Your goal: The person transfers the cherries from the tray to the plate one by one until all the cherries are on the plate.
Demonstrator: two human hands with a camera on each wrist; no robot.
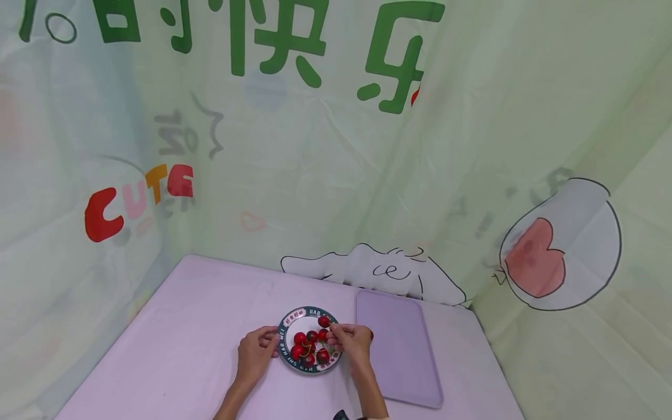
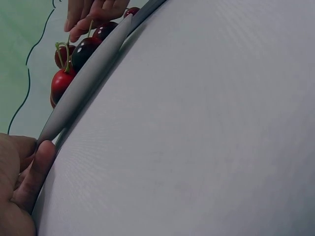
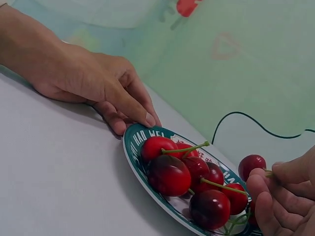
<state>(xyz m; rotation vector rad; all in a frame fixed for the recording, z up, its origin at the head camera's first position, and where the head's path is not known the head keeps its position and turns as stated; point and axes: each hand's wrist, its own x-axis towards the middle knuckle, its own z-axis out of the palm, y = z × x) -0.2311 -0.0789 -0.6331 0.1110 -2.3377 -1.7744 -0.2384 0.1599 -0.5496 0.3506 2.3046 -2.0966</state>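
A round plate [image 1: 286, 324] with a dark green lettered rim sits on the lilac table and holds several red cherries [image 1: 307, 345] with green stems. My left hand [image 1: 273, 341] grips the plate's left rim [image 3: 132, 147], with the fingers on top and the thumb [image 2: 35, 169] against the edge. My right hand [image 1: 332, 331] is at the plate's right side. It pinches the stem of one cherry [image 3: 251, 164], which hangs just above the plate's far rim. In the left wrist view the plate's grey underside [image 2: 88, 73] hides most of the fruit.
A flat lilac tray [image 1: 399, 350] lies just right of the plate, close to my right wrist. Pale green printed cloth walls enclose the table at the back, left and right. The lilac tabletop [image 1: 184, 326] stretches out to the left of the plate.
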